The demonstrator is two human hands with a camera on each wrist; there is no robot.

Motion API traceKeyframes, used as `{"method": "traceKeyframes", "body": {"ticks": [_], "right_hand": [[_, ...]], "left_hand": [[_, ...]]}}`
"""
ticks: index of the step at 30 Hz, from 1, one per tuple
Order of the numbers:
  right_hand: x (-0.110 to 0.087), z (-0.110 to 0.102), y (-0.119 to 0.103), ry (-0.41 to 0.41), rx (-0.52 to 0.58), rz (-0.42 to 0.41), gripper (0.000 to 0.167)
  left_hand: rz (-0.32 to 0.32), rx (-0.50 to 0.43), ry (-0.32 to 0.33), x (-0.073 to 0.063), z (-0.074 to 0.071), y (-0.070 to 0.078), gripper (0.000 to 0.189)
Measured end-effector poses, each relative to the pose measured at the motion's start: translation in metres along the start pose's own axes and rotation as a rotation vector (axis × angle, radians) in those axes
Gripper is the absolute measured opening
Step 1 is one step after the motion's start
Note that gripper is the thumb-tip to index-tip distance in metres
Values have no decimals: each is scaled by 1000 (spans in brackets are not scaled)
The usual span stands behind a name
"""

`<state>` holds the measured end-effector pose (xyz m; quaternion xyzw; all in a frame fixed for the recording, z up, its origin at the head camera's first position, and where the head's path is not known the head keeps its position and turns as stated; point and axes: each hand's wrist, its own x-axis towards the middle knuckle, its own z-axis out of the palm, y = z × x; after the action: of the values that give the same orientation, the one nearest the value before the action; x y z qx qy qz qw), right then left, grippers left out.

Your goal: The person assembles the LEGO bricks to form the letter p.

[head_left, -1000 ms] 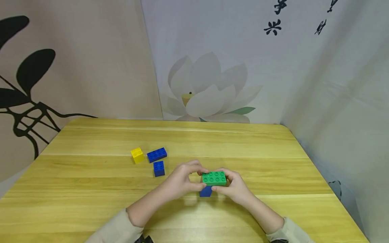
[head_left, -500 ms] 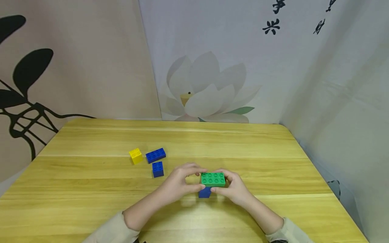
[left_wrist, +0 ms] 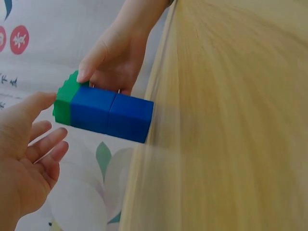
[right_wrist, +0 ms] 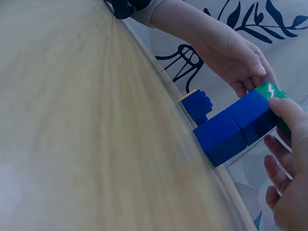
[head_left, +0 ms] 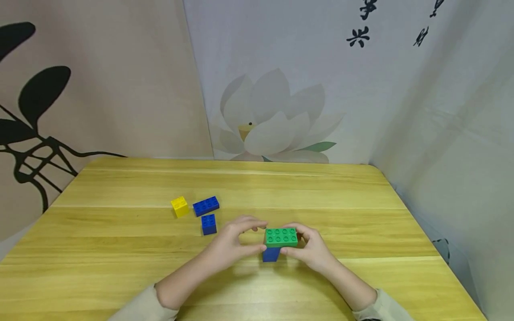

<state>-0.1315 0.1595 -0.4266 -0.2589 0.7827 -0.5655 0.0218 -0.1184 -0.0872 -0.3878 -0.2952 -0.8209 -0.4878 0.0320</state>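
A green two-by-four toy brick [head_left: 281, 237] sits on top of two stacked blue bricks, and the stack stands upright on the table. The left wrist view shows the upper blue brick [left_wrist: 91, 109] and lower blue brick [left_wrist: 131, 118] below the green one. My right hand [head_left: 311, 247] holds the green brick, thumb at its front and index finger behind. On the other side, my left hand [head_left: 232, 240] has its thumb at the green brick's left corner; its fingers are spread away from the thumb, relaxed and not wrapped round anything.
Left of the stack on the wooden table [head_left: 132, 263] lie a yellow brick [head_left: 180, 207], a long blue brick [head_left: 206, 206] and a small blue brick [head_left: 209, 224]. Printed cloth [head_left: 281, 67] hangs behind the table's far edge.
My left hand has eased leftward from the green brick, its fingers coming off the back. The right hand and the stack stay nearly in place.
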Motion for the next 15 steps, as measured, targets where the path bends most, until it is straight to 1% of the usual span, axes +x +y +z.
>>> {"method": "traceKeyframes", "body": {"ticks": [3,8,15], "right_hand": [[-2,-1,-1,18,-8,-13,40],[-7,-4,0,76,-20,-48,43],[-9,-6,3,138,-11,-115,45]], "left_hand": [[8,9,26,-3,-5,-2,45],[20,38,72,-10,-15,-9,45],[-6,62,142,-19,-32,-21,45]]}}
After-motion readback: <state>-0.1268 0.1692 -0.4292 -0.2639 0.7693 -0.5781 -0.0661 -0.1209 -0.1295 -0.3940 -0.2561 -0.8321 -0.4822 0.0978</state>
